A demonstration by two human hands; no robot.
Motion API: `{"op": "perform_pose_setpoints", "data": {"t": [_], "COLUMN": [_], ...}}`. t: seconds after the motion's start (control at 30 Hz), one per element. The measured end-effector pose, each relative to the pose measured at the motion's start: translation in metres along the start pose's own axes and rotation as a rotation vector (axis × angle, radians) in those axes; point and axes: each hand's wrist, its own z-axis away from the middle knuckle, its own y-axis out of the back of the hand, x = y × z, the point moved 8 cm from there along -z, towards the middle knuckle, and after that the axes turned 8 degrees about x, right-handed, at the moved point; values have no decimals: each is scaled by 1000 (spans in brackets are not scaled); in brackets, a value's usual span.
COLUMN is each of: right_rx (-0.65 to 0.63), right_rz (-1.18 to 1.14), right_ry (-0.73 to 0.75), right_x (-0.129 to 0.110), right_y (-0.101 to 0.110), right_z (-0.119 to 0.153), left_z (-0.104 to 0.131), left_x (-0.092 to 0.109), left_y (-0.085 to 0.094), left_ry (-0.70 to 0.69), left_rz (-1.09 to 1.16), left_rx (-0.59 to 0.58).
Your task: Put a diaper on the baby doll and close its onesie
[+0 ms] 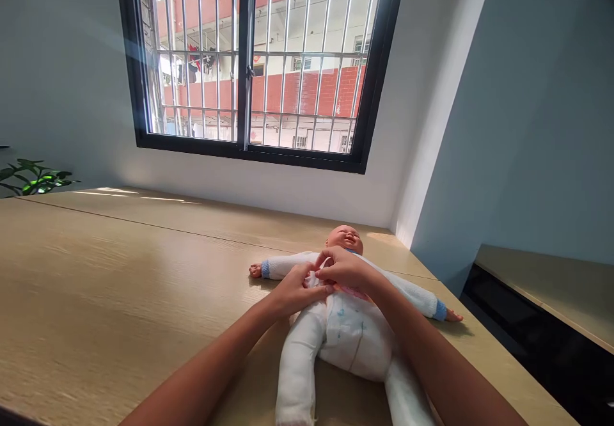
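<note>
A baby doll (350,330) lies on its back on the wooden table, head toward the window and arms spread wide. It wears a white top with blue cuffs and a white diaper (352,330) with small blue prints. My left hand (300,291) rests at the doll's chest and waist, thumb stretched toward the middle, fingers curled at the top's edge. My right hand (343,269) lies over the chest, its thumb and fingers pinched close together near my left fingertips. What is between the fingers is too small to make out.
The wooden table (119,285) spreads out to the left. Behind it is a barred window (249,61) in the wall. A green plant (36,178) stands at the far left. Beyond the table's right edge is another wooden surface (551,285) with a dark front.
</note>
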Motion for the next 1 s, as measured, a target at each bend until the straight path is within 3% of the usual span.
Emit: {"op": "perform_pose_setpoints", "data": {"t": [0.27,0.43,0.67,1.0], "right_rx": [46,44,32,-151], "right_rz": [130,152,176,-117], "right_ry": [25,18,8,1], "right_x": [8,12,15,-10], "right_y": [2,4,5,-10], "right_z": [-9,-11,-12,4], "left_z": [-3,-4,-5,-2], "left_x": [-7,-9,-19,-2], "left_y": [-1,-8,-4,-7], "left_ry": [4,20,66,-97], "left_rz": [-29,128,56,-47], "left_rx": [57,-4,13,59]}}
